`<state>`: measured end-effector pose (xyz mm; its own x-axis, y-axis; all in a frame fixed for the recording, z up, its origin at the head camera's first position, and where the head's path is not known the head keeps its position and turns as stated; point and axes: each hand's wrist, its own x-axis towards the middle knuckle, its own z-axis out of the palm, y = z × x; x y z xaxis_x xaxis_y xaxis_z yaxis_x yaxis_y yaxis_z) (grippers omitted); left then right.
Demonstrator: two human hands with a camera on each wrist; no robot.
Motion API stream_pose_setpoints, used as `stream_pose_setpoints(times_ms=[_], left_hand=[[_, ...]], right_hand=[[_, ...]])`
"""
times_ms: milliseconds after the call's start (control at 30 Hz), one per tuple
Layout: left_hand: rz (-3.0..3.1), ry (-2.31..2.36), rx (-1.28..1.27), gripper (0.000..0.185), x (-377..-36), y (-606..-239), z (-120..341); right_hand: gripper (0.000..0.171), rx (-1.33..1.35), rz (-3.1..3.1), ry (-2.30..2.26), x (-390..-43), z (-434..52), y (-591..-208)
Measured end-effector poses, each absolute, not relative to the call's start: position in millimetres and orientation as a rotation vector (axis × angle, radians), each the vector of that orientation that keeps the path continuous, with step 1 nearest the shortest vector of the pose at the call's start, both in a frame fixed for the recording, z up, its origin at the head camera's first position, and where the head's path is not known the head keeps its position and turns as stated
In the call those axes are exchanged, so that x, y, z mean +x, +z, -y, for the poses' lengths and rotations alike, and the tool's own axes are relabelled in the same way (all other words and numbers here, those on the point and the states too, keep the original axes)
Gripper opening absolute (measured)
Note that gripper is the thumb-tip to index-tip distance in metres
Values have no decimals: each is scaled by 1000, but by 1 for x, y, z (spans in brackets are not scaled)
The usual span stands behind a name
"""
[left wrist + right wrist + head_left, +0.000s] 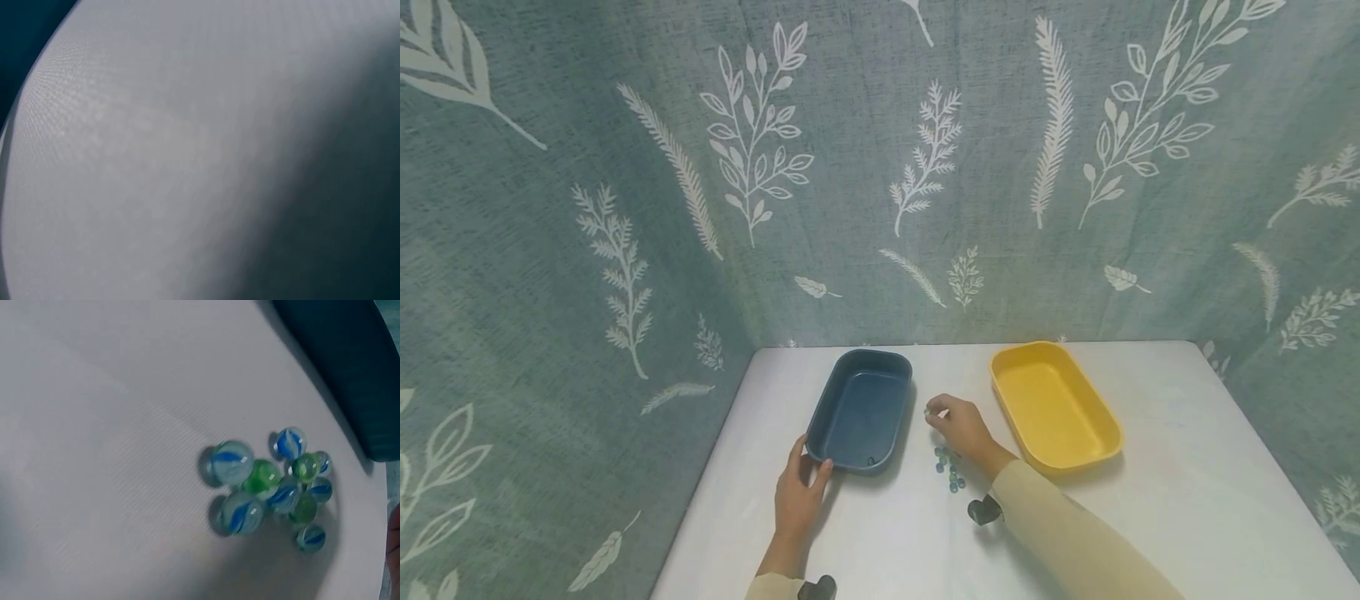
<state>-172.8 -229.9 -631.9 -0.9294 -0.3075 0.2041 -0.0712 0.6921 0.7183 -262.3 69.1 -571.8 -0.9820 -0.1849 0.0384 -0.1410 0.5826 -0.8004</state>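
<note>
Left grip (799,493) clasped the blue tray (862,408), long axis running away; right grip (961,427) pinched a marble (927,411).

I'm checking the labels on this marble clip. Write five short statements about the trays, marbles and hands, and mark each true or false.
1. The left hand grips the near corner of the blue tray. True.
2. The yellow tray is full of marbles. False: nothing shows inside it.
3. A cluster of marbles lies on the white table between the two trays. True.
4. All the marbles are red. False: they are clear glass with blue or green swirls.
5. The right hand rests inside the yellow tray. False: it is raised between the trays, just beyond the marbles, fingertips pinched together on something small, seemingly a marble.
</note>
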Motion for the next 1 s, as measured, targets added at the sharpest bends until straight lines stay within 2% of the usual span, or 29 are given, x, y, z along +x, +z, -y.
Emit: stream_pose_setpoints(times_ms=[533,1000], left_hand=[[2581,-1097,279,69,-173,-631,232],[2587,-1072,284,69,-174,-631,233]], right_hand=[[24,-313,-2717,-1407,-270,-46,-560],[17,-307,-2713,-1455,-274,-32,-562]])
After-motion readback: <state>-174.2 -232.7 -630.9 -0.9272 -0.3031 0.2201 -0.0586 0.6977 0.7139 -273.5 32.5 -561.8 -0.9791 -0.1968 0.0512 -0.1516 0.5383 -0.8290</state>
